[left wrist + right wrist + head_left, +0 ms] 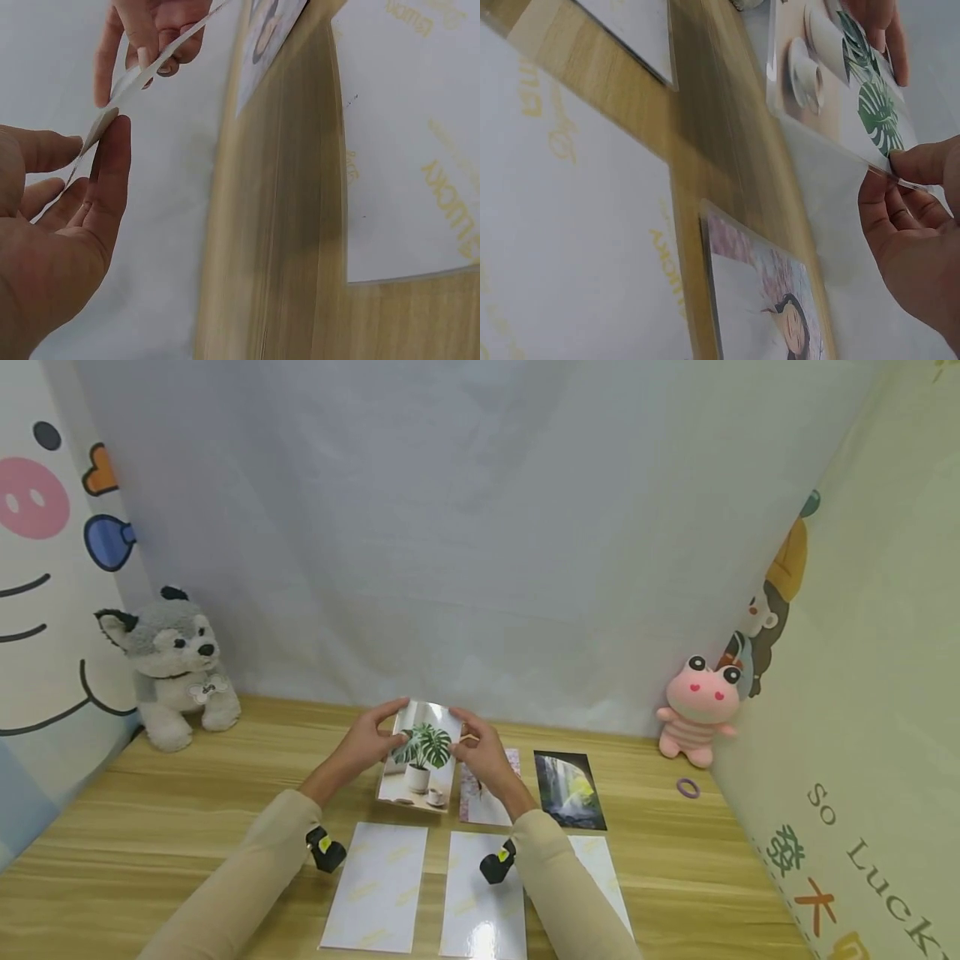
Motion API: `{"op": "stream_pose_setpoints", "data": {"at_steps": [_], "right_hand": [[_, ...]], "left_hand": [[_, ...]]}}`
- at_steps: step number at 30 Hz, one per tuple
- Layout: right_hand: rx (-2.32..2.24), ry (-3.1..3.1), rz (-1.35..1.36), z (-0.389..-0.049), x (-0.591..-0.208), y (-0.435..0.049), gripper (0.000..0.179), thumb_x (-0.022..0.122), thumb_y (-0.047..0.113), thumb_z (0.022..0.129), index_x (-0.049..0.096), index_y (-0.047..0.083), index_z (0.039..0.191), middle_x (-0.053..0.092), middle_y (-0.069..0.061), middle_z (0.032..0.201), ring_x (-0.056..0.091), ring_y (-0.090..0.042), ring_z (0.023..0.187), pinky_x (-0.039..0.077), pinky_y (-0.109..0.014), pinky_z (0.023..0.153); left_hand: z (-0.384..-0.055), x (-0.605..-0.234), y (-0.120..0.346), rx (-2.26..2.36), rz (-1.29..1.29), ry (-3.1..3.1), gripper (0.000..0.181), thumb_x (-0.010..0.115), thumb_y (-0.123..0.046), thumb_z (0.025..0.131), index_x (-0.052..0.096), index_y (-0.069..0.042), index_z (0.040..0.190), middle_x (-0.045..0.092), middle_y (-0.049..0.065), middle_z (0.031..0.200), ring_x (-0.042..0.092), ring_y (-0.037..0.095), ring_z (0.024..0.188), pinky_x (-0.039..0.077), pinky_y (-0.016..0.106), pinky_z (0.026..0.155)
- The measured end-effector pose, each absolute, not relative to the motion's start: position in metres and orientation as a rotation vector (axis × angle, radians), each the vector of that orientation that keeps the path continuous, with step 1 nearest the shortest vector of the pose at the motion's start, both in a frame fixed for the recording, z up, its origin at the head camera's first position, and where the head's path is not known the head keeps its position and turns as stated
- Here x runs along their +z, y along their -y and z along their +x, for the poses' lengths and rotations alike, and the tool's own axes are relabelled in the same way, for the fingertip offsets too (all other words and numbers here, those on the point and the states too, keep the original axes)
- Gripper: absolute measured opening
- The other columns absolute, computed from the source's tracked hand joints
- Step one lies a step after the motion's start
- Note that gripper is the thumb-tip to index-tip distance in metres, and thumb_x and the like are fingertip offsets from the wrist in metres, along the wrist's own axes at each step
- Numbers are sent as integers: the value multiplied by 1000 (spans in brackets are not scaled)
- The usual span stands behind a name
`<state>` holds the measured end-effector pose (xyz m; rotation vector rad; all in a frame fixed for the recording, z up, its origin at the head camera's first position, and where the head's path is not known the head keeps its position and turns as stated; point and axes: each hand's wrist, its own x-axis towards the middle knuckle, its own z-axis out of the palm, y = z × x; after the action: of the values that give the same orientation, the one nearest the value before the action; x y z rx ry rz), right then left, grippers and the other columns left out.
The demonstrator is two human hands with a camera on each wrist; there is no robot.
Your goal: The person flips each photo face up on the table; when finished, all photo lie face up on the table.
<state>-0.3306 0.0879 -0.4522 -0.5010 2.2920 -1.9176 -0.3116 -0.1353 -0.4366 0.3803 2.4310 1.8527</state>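
Observation:
A glossy photo print of a potted monstera beside a cup is lifted off the table and tilted toward me. My left hand pinches its left edge between thumb and fingers, and my right hand pinches the right edge. From the left wrist view the print shows nearly edge-on, slightly bent. Under the right forearm lies a blossom photo with a figure, partly covered. To its right rests a waterfall photo with a dark border.
White sheets with faint yellow lettering lie in the front row: a left sheet, a middle sheet and a partly hidden right sheet. A husky plush, a pink frog plush and a purple ring sit near the walls.

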Motion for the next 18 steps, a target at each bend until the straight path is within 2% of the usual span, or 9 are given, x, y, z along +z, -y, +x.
{"op": "stream_pose_setpoints", "data": {"at_steps": [6,12,15,18], "right_hand": [[-1891,-2320,-509,-331,-453,-87,60,57,-11,93,45,5,149,57,-16,102,59,-9,78,56,-37,75],[-1879,-2322,-505,-329,-452,-87,59,57,-9,94,45,6,149,54,-16,101,59,-11,78,56,-43,78],[-1868,-2323,-510,-327,-451,-88,59,58,-8,94,44,6,150,52,-12,99,59,-10,78,56,-44,79],[-1872,-2310,-509,-327,-452,-88,60,58,-7,95,42,7,151,47,-6,96,58,-10,78,56,-42,78]], "left_hand": [[-312,-439,134,1860,368,-2443,68,54,10,93,28,1,155,25,28,160,67,19,87,50,22,55],[-309,-438,131,1867,359,-2458,67,52,12,93,27,4,154,23,30,159,68,37,101,54,24,64],[-309,-438,131,1864,340,-2465,67,52,12,93,28,2,155,23,29,160,68,34,100,52,23,63],[-309,-438,131,1855,339,-2473,68,53,11,93,27,0,156,22,28,161,66,19,83,46,21,56]]}}
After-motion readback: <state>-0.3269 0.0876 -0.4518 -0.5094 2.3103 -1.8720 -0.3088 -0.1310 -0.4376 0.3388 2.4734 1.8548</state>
